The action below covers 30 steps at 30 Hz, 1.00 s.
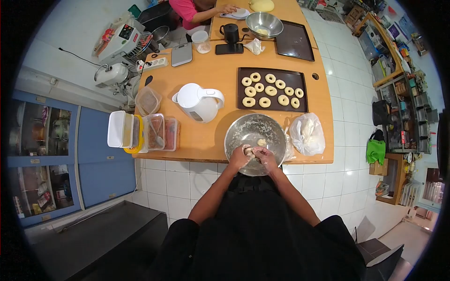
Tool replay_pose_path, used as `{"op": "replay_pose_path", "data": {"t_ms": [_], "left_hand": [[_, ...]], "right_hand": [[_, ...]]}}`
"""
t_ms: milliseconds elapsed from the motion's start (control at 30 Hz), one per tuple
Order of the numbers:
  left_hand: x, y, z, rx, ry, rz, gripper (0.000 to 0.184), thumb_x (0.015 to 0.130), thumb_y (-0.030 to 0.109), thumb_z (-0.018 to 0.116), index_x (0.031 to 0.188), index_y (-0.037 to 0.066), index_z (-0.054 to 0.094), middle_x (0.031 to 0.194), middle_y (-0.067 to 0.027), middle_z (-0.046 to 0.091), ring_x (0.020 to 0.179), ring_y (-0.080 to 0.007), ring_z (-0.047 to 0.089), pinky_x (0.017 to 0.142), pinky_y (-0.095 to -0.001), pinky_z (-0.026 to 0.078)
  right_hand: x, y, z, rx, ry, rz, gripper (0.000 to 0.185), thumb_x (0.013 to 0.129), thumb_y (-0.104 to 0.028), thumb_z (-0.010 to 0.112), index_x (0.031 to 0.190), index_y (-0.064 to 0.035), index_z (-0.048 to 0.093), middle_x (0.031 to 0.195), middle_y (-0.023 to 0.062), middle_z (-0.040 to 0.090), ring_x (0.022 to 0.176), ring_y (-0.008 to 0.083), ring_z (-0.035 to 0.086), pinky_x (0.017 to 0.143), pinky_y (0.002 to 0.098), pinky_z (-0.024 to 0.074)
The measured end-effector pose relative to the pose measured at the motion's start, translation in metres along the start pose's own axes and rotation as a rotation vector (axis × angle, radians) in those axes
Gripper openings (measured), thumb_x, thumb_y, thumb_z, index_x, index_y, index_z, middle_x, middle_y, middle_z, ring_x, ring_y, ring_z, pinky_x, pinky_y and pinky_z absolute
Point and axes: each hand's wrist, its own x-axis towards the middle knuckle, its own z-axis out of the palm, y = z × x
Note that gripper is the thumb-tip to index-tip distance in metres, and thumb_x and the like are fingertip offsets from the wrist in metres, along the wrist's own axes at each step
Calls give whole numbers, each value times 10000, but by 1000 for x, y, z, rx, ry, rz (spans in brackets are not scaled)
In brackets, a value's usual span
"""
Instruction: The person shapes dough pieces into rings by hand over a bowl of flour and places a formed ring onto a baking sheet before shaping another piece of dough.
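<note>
Both my hands are inside a metal mixing bowl [239, 125] at the table's front edge, its walls smeared with flour or dough. The fingers of my left hand [240, 157] and my right hand [266, 158] are curled toward each other around a small lump of dough [249, 152]. Flour or dough sticks to the fingers. Just beyond them in the bowl lies a small piece of dough [261, 142]. Behind the bowl, a dark baking tray [280, 109] carries several dough rings [270, 91]. A clear plastic bag [307, 134] with something pale inside sits right of the bowl.
Left of the bowl stand a white electric kettle [197, 103] and plastic containers [166, 133]. Farther back are a scale [182, 55], a black gooseneck kettle [230, 33], another metal bowl [264, 23] and a dark tray [294, 41]. A person in pink [190, 13] works at the far end.
</note>
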Motion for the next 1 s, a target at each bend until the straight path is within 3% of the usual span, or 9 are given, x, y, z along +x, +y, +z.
{"op": "replay_pose_path", "data": {"t_ms": [167, 267, 367, 467, 567, 667, 767, 1000], "left_hand": [[-2, 9, -1, 141, 36, 23, 380, 701, 122, 653, 1057, 0, 593, 953, -224, 637, 909, -380, 610, 802, -406, 483], [6, -20, 10, 89, 60, 77, 396, 684, 120, 665, 1055, -1, 593, 948, -231, 633, 913, -378, 609, 803, -404, 482], [2, -13, 5, 81, 41, 161, 396, 738, 135, 652, 1102, 2, 571, 968, -194, 644, 891, -316, 636, 768, -370, 501], [9, -24, 9, -509, -70, -137, 379, 818, 146, 604, 1166, 11, 535, 1013, -129, 642, 884, -222, 633, 732, -318, 511], [7, -9, -4, -573, -137, -317, 333, 889, 99, 557, 1203, 2, 504, 1092, -69, 602, 920, -158, 589, 705, -276, 505], [3, -10, 0, -559, -100, -287, 378, 848, 98, 569, 1207, -7, 506, 1063, -94, 632, 886, -173, 618, 733, -289, 507], [8, -29, 11, -509, -127, -75, 369, 815, 74, 599, 1171, -5, 542, 1029, -99, 648, 887, -161, 619, 752, -285, 499], [9, -24, 8, -190, -37, 23, 243, 769, 53, 617, 1006, -1, 615, 934, -135, 662, 864, -217, 640, 778, -319, 484]], "right_hand": [[8, 11, -5, -23, -18, -18, 208, 879, -224, 627, 1025, -77, 612, 898, 2, 612, 754, 75, 547, 670, 216, 420], [7, 8, -4, 35, -1, 49, 209, 884, -234, 615, 1025, -80, 624, 877, -18, 593, 754, 67, 514, 657, 236, 414], [8, 8, -9, -86, -73, 50, 219, 895, -243, 602, 1035, -76, 622, 893, -13, 604, 764, 72, 528, 671, 236, 420], [5, 7, -6, 57, -13, 30, 228, 912, -253, 580, 1052, -78, 620, 907, -15, 617, 784, 80, 548, 698, 240, 430], [3, 3, -8, 125, -8, 59, 237, 925, -265, 561, 1067, -84, 617, 923, -18, 622, 807, 88, 562, 733, 249, 438], [3, 3, -4, 201, 8, 52, 243, 926, -270, 558, 1072, -84, 615, 937, -11, 622, 811, 97, 567, 753, 252, 444], [4, 4, -6, 195, 15, 52, 257, 912, -278, 582, 1068, -78, 614, 940, -1, 617, 813, 100, 565, 741, 249, 450], [10, 14, -12, -19, 28, -30, 302, 918, -322, 558, 1069, -66, 611, 940, 2, 600, 817, 113, 557, 714, 266, 455]]}}
